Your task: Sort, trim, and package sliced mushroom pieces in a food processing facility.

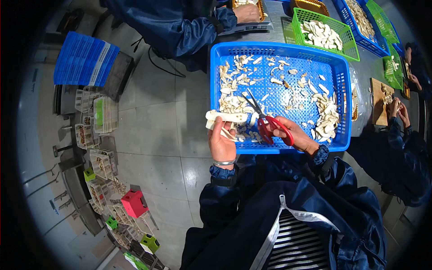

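Note:
Between the thumb and fingers of my left hand (pixel 222 143) are pale mushroom slices (pixel 231 116), the top one long with small dark spots near its right end. They sit over the near left corner of a blue plastic basket (pixel 281 148). My right hand (pixel 297 133) grips red-handled scissors (pixel 285 131), their dark blades parted and angled up and left over the basket. Cut mushroom pieces (pixel 236 103) lie along the basket's left side, and a heap of larger slices (pixel 327 116) fills its right side. Small scraps are scattered across the middle.
A green basket of mushroom slices (pixel 320 35) stands beyond. At the far left, a co-worker's hand (pixel 248 13) reaches to a tray on a scale (pixel 248 27). Another person's hands (pixel 400 111) work by a wooden cutting board (pixel 379 101). Stacked blue baskets (pixel 86 60) stand left.

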Demonstrator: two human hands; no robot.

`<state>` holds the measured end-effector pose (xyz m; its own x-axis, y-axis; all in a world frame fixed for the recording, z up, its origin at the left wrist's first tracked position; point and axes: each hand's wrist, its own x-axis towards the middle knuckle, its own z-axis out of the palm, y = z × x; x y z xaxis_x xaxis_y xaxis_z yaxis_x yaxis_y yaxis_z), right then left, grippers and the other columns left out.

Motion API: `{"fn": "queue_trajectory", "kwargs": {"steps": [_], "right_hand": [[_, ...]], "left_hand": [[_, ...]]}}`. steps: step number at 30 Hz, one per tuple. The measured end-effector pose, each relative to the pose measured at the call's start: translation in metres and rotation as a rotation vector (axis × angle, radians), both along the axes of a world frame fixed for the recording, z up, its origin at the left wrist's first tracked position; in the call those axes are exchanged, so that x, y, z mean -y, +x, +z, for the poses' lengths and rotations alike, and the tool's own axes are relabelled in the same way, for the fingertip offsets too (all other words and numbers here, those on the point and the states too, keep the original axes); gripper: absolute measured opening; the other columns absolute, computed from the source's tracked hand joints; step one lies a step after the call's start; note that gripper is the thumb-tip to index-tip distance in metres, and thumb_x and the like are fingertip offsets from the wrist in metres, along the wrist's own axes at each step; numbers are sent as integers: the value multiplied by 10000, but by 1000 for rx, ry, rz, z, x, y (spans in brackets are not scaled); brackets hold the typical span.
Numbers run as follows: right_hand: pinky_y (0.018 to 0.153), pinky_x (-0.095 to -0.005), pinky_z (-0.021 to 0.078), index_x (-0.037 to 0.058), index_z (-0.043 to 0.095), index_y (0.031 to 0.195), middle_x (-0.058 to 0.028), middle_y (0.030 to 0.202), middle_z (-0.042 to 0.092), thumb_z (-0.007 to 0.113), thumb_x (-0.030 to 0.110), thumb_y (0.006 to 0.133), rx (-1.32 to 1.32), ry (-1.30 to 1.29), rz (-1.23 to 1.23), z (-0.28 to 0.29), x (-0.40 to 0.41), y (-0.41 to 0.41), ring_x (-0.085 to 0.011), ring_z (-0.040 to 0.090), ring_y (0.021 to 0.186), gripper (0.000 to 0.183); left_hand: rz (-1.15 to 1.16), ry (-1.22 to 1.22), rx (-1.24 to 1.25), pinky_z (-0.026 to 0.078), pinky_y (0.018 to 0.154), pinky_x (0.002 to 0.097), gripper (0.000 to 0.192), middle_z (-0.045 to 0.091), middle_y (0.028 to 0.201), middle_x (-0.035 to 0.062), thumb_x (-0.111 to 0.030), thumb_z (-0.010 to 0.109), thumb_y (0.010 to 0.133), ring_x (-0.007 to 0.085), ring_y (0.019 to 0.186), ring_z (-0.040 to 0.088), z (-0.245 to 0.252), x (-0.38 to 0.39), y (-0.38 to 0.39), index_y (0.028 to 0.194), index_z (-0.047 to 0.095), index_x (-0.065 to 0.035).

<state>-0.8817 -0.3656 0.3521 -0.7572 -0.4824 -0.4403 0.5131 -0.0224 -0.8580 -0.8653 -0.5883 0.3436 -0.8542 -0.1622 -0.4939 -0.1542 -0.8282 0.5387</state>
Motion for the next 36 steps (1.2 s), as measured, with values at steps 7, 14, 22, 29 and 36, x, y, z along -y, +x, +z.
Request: {"fn": "queue_trajectory", "kwargs": {"steps": [7, 14, 22, 29, 36], "right_hand": [[579, -195, 412, 75, 505, 919, -35, 905, 582, 632, 71, 816, 275, -182, -82, 1, 17, 26, -55, 496, 674, 164], [705, -218, 370, 98, 440, 918, 26, 806, 424, 703, 164, 782, 6, -131, -69, -7, 34, 38, -63, 412, 758, 303], [776, -217, 416, 38, 418, 1155, 31, 804, 434, 673, 167, 816, 108, -174, -20, -2, 48, 34, -56, 450, 747, 444], [749, -238, 490, 23, 433, 1171, 23, 830, 470, 595, 144, 872, 267, -257, -104, 3, 59, 28, -64, 525, 790, 361], [650, -230, 532, 32, 465, 1158, 26, 814, 503, 601, 178, 869, 244, -153, -25, 4, 60, 28, -35, 505, 726, 352]], "left_hand": [[243, -255, 213, 411, 664, 284, 332, 588, 1001, 18, -246, 662, 816, 156, 934, 566, 9, -13, -4, 1085, 521, -112], [331, -263, 234, 387, 712, 276, 382, 551, 1094, 30, -281, 652, 815, 166, 993, 536, 13, -19, -9, 1139, 512, -133], [348, -283, 246, 414, 707, 310, 351, 571, 1078, 38, -226, 641, 823, 205, 1011, 554, 21, -23, -10, 1129, 512, -110], [362, -321, 253, 419, 708, 324, 353, 574, 1067, 53, -226, 648, 817, 225, 1006, 566, 21, -24, -12, 1115, 510, -96], [342, -357, 241, 438, 651, 311, 339, 577, 1041, 67, -207, 641, 820, 217, 945, 590, 16, -20, -11, 1104, 509, -79]]}}
